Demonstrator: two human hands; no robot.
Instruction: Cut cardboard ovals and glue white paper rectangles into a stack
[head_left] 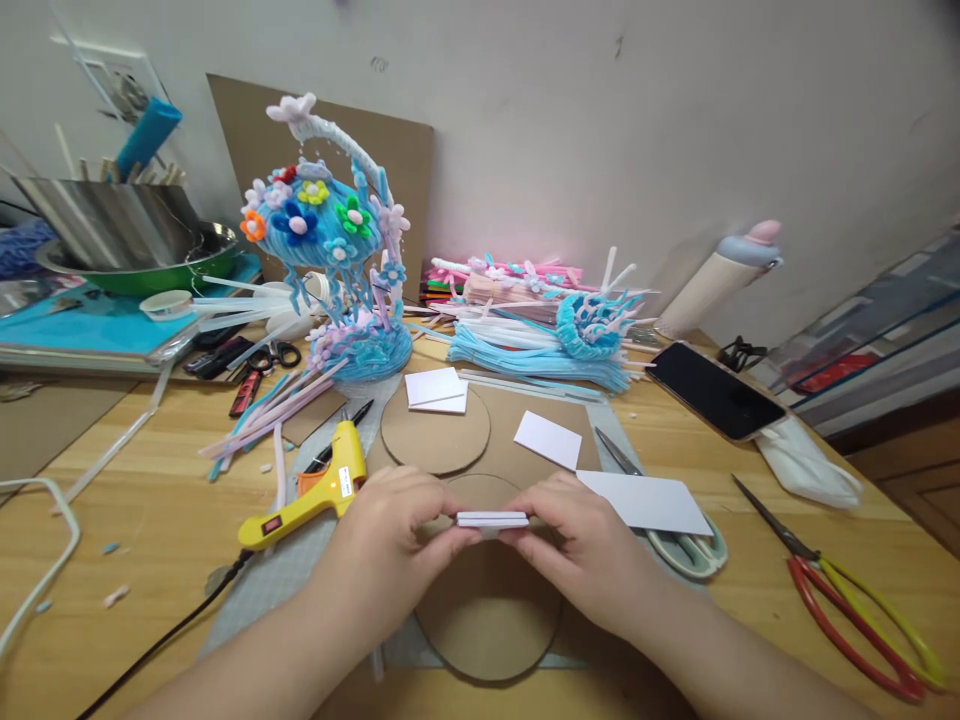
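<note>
"Both the left hand (390, 530) and right hand (581, 535) are gripping what?"

"Thin, flat white pieces (493, 520), perhaps foam board; the hands are pinching opposite ends, seemingly keeping the layers flush above a round cardboard disc (487, 610)."

"And leftward?"

"A smooth yellow glue gun (300, 514) is lying there, its black cord (172, 632) trailing across the wooden surface (161, 560)."

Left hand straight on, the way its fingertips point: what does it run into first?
Past the thin white stack it pinches, the left hand would probably meet the right hand, which grips the stack's other end; exact depth is hard to judge here.
</note>
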